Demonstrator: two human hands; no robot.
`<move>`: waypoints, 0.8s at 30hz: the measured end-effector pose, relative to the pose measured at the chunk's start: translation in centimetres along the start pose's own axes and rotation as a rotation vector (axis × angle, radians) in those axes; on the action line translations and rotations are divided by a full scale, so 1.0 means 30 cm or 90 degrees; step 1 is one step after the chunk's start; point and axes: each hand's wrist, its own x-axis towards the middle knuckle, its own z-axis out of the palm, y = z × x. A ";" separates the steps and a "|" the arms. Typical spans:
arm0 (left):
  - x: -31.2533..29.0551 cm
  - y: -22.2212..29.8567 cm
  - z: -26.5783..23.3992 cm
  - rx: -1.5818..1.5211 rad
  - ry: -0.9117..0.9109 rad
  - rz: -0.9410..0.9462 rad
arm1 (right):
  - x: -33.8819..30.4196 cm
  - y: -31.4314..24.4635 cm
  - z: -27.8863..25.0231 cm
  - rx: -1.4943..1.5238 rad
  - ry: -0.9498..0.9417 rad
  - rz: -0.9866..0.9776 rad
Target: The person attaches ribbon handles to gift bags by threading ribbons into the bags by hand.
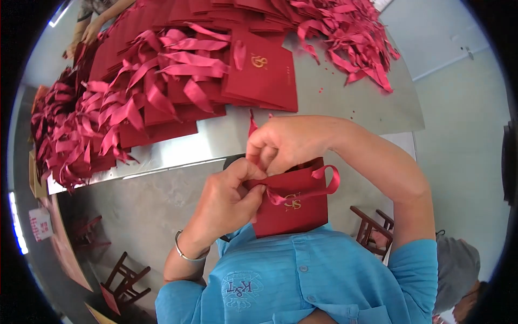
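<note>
Close to my chest is a small red paper bag with a gold emblem. A pink ribbon loops out from its top edge and crosses its front. My left hand pinches the bag's upper left corner and the ribbon there between thumb and fingers. Bent over the top edge, my right hand has its fingers curled and closed at the same corner. A ribbon end sticks up beside its knuckles. The fingertips partly cover each other, so the exact spot where they grip is hidden.
On the metal table lie stacked red bags with pink ribbons. A heap of loose ribbons sits far right. Another person's hand reaches in at far left. Wooden stools stand on the floor; another person is at lower right.
</note>
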 end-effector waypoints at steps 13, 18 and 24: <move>-0.008 -0.007 0.017 -0.034 0.040 -0.021 | -0.015 0.028 0.039 0.035 0.116 -0.049; -0.032 0.024 0.024 -0.046 0.002 -0.056 | 0.005 0.086 0.031 -0.017 0.346 -0.202; -0.034 0.024 0.038 -0.036 -0.011 -0.015 | 0.063 0.118 0.008 -0.360 0.747 -0.354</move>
